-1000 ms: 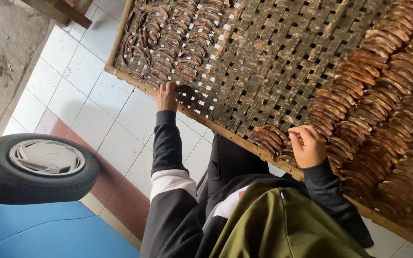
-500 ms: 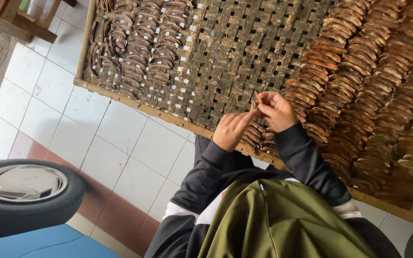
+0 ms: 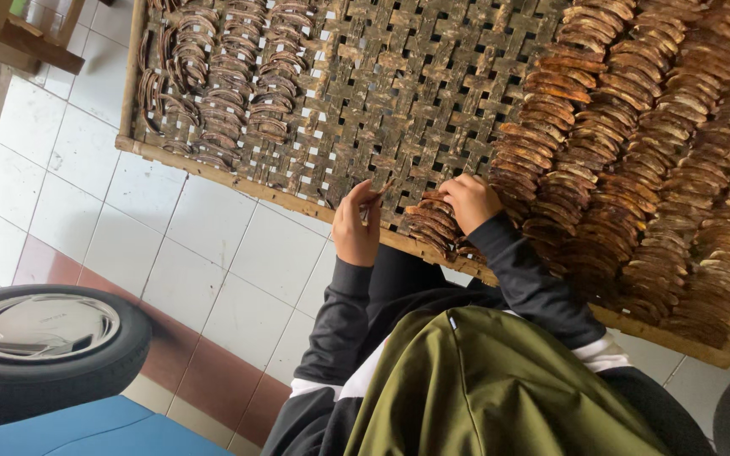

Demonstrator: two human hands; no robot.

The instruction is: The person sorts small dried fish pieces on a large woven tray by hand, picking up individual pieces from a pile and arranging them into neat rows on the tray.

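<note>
A large woven bamboo tray lies in front of me, its wooden rim running diagonally. Rows of brown curved dried slices cover its right half, and darker slices fill the far left. My left hand is at the tray's near rim, pinching one thin slice between its fingers. My right hand rests on a short overlapping row of slices just inside the rim, fingers curled on them. Both arms wear black sleeves with white bands.
White floor tiles with a reddish strip lie under the tray. A car tyre with hubcap and blue bodywork sit at lower left. A wooden frame stands at top left. My olive garment fills the bottom.
My left hand came from the tray's far-left rim to meet the right hand, took a slice, and has now drawn slightly apart. The view shifted right.
</note>
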